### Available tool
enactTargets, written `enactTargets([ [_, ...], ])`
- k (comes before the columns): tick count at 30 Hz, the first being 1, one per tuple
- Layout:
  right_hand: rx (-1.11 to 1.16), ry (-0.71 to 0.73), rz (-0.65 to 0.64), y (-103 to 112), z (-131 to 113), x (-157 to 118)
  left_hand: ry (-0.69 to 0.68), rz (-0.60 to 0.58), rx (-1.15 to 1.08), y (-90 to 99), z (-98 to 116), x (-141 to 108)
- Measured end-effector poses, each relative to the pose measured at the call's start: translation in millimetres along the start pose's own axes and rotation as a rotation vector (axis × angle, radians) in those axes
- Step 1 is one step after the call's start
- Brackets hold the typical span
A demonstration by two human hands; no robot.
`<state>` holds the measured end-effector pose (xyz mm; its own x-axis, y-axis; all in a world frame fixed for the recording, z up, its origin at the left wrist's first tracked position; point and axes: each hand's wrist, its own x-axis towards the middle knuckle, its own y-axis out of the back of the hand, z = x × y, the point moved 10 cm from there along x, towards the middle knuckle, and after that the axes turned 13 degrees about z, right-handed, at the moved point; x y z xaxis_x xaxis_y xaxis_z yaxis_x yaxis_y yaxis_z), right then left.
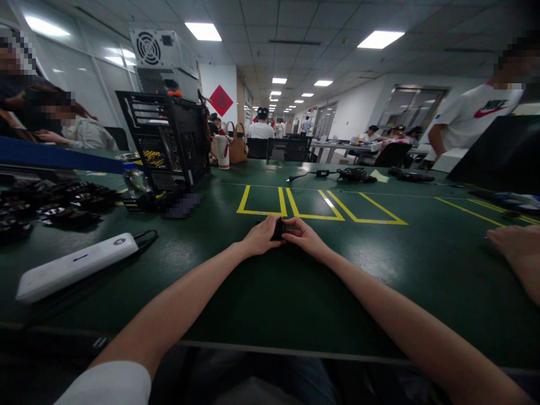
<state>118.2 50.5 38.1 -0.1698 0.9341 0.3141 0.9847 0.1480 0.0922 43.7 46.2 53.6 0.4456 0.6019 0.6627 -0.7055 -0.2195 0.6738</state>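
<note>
Both my hands meet over the middle of the green table (270,298), just in front of the yellow tape outlines. Between them is a small black object (278,229), partly covered by fingers; its kind cannot be made out. My left hand (262,236) closes on its left side, with the thumb near the front. On the other side, my right hand (304,236) pinches its right edge with thumb and fingertips.
At left lie a white power strip (78,267) and a heap of black parts (50,205). Behind them stand a plastic bottle (135,180) and an open computer case (169,138). Coiled black cables (354,175) lie at the back. Another person's hand (518,253) rests at right.
</note>
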Motion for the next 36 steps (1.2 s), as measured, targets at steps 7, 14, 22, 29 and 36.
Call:
enactTargets([
  [7,-0.039,0.059,0.064,3.7,-0.8,2.9,-0.025,0.0,0.01,1.2,3.1,-0.1],
  [14,-0.049,0.016,0.0,-0.6,0.2,0.7,0.0,-0.016,-0.002,2.1,2.7,-0.1],
  [22,-0.021,0.034,0.058,1.5,-0.3,1.1,0.012,-0.015,-0.012,1.3,1.2,-0.2],
  [29,-0.064,0.025,0.031,1.4,1.0,2.3,0.01,-0.003,-0.018,0.5,0.1,0.0],
  [36,-0.007,0.032,0.036,0.7,-0.9,0.2,0.011,-0.011,-0.025,1.3,0.3,-0.3],
])
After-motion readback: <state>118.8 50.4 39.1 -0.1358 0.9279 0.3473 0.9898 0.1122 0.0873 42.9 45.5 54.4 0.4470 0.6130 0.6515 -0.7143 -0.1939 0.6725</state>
